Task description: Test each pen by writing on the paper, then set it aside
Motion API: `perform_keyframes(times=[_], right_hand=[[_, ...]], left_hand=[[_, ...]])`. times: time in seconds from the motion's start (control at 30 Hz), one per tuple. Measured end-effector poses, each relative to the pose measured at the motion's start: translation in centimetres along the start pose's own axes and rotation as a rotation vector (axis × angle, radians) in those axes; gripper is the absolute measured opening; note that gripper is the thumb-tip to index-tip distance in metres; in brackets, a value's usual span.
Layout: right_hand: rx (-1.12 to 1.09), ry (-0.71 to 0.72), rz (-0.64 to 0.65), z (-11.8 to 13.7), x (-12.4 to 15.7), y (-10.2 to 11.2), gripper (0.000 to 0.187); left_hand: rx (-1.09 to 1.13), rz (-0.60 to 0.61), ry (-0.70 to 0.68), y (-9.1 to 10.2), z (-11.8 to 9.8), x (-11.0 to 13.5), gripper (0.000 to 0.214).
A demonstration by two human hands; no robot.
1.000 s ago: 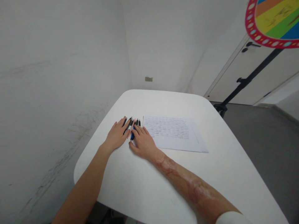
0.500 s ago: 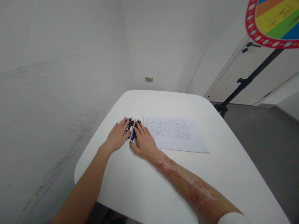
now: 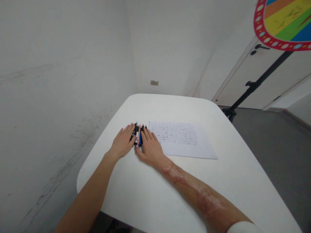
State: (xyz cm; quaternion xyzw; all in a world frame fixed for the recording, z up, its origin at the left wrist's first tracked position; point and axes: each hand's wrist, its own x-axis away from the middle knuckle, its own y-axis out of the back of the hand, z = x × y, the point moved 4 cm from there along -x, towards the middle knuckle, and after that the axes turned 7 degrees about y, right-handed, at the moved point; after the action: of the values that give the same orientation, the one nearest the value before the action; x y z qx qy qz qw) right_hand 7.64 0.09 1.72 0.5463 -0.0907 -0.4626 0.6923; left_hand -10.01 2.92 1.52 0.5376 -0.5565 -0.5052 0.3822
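Observation:
Several pens lie side by side on the white table, mostly black, with a pink one and a blue one in the row. My left hand rests flat along their left side, fingers stretched forward. On the right side lies my right hand, its fingers extended over and beside the pens. Both hands touch the row, and part of it is hidden beneath the fingers. Right of my right hand are sheets of paper covered with handwriting.
A scuffed wall stands close on the table's left. Beyond the right edge, a colourful wheel is mounted on a black stand, with a door behind it.
My left hand has shifted slightly to the right, and the pens between the hands sit closer together and straighter. My right hand and the papers look almost the same.

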Motion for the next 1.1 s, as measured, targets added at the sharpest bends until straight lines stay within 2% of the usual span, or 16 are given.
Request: perform_keyframes(times=[0.23, 0.47, 0.6, 0.83, 1.1], right_hand=[[0.014, 0.012, 0.043, 0.3, -0.1, 0.0, 0.075], [0.033, -0.027, -0.022, 0.1, 0.0, 0.1, 0.072], [0.033, -0.030, -0.052, 0.0, 0.1, -0.2, 0.070], [0.030, 0.070, -0.013, 0.2, -0.1, 0.0, 0.057], [0.030, 0.043, 0.044, 0.2, 0.0, 0.1, 0.072]], left_hand=[[-0.019, 0.005, 0.038, -0.6, -0.5, -0.2, 0.066], [0.061, -0.044, -0.021, 0.0, -1.4, 0.0, 0.066], [-0.002, -0.045, -0.058, -0.2, -1.1, 0.0, 0.064], [-0.147, -0.047, -0.003, -1.0, -1.2, 0.0, 0.065], [-0.147, -0.038, 0.003, -0.4, -1.2, -0.1, 0.065]])
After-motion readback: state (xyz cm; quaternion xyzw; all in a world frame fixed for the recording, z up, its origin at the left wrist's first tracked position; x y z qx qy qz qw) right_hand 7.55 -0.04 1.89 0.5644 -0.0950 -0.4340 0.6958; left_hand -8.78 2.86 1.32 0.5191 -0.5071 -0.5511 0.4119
